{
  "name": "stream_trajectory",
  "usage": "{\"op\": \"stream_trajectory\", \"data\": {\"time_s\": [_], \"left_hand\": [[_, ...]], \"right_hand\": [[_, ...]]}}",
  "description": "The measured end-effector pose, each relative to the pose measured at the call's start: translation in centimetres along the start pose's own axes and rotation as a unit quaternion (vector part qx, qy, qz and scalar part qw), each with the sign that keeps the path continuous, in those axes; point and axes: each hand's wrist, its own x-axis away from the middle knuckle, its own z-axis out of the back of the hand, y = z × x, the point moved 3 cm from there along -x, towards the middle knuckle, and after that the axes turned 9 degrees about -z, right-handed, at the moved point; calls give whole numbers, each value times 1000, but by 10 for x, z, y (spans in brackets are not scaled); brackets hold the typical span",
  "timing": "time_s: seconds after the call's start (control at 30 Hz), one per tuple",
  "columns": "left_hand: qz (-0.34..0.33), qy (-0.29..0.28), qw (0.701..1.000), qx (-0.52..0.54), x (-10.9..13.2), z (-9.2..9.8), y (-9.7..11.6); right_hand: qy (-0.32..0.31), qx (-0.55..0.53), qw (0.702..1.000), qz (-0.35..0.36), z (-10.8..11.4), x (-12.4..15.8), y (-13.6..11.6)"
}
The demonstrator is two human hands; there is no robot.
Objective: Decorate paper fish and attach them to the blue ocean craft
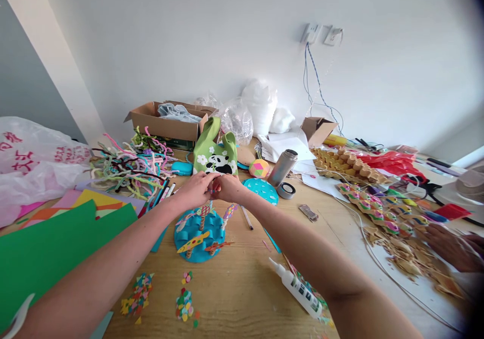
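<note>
Both my hands meet above the back edge of a round blue craft base (182, 251) with blue paper loops and colourful paper fish on twisted stems. My left hand (197, 189) and my right hand (228, 187) have bent fingers pressed together at the fingertips. Anything between them is too small to make out. A yellow spotted fish (192, 242) stands at the front of the base. Behind my hands is a green panda bag (215, 152).
A white glue bottle (300, 291) lies front right, near confetti. Green paper (56, 258) and pipe cleaners (139, 165) are at left. A metal bottle (283, 167) stands beyond my right forearm. Another person's hand (449, 246) is at far right beside egg cartons (370, 208).
</note>
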Motion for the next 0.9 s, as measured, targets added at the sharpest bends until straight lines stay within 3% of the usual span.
{"op": "stream_trajectory", "data": {"time_s": [0.9], "left_hand": [[12, -7, 1000, -10, 0, 0, -1]], "right_hand": [[0, -12, 1000, -9, -1, -1, 0]]}}
